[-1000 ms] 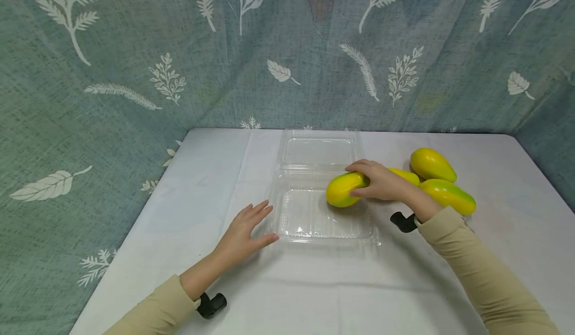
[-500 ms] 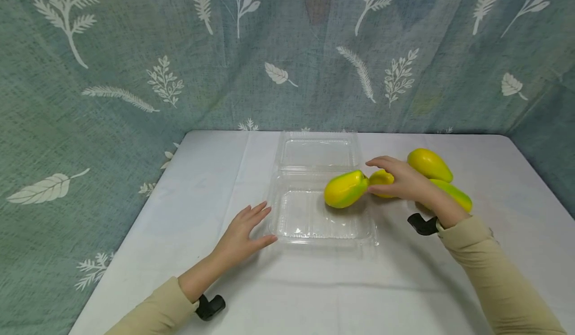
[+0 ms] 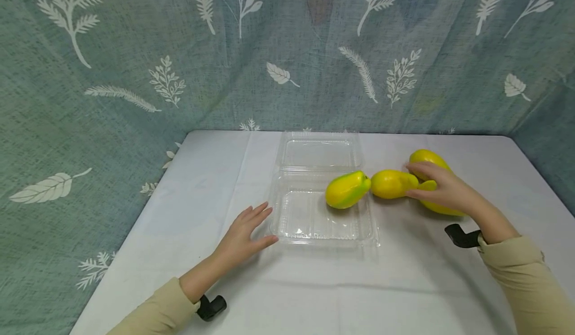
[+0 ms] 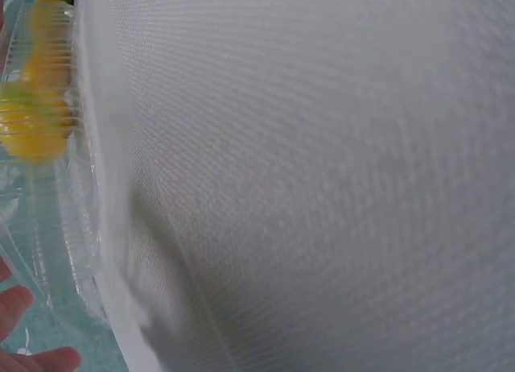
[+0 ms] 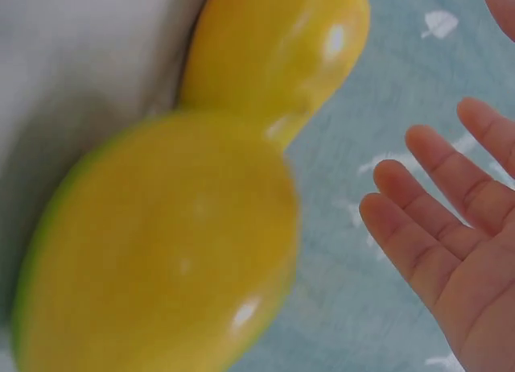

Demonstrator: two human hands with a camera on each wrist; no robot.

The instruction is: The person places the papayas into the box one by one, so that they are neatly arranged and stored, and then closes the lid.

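Observation:
A clear plastic clamshell box (image 3: 287,210) lies unfolded on the table, its lid (image 3: 320,151) toward the back. One yellow-green papaya (image 3: 345,190) lies at the right of its base, stem end at the right rim. My left hand (image 3: 242,236) is beside the box's left edge, fingers spread, holding nothing. My right hand (image 3: 442,187) hovers over the papayas at the right, thumb and fingers apart; its straight fingers (image 5: 438,191) show in the right wrist view. A yellow papaya (image 3: 390,184) lies just right of the box. Two more, a rear papaya (image 3: 424,156) and a front papaya (image 3: 442,209), are partly hidden by that hand.
A white cloth covers the table (image 3: 314,295). Behind it hangs a blue-green curtain (image 3: 314,75) with white leaf prints. Dark wrist mounts (image 3: 211,307) sit under both wrists.
My right hand has let go of the papaya in the box and moved right, over the other papayas. The left hand has stayed in place.

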